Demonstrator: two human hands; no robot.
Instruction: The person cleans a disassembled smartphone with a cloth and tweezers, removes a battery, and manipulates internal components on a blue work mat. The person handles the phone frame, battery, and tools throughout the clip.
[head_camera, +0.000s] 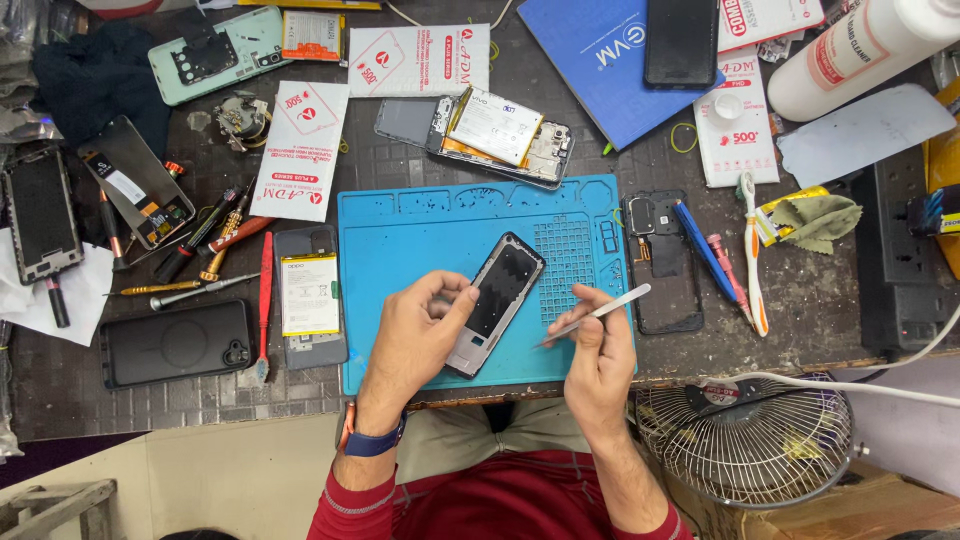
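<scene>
Left hand (420, 325): nearest; grip pinching the phone frame (497, 300) at its left edge, tilting it above the blue mat (400, 250).
Right hand (598, 345): grip pressed together on thin metal tweezers (595, 315), tip just right of the frame.
Progress: frame looks stripped, dark inner plate exposed; refitting appears undone.
Farther: opened phone with battery (495, 125) on the desk (820, 300); fan (750, 440) near right.

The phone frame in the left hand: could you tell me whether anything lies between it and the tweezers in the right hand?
Nothing visible does. The tweezers in the right hand point at the phone frame, which the left hand holds; only bare blue mat shows between them.
</scene>
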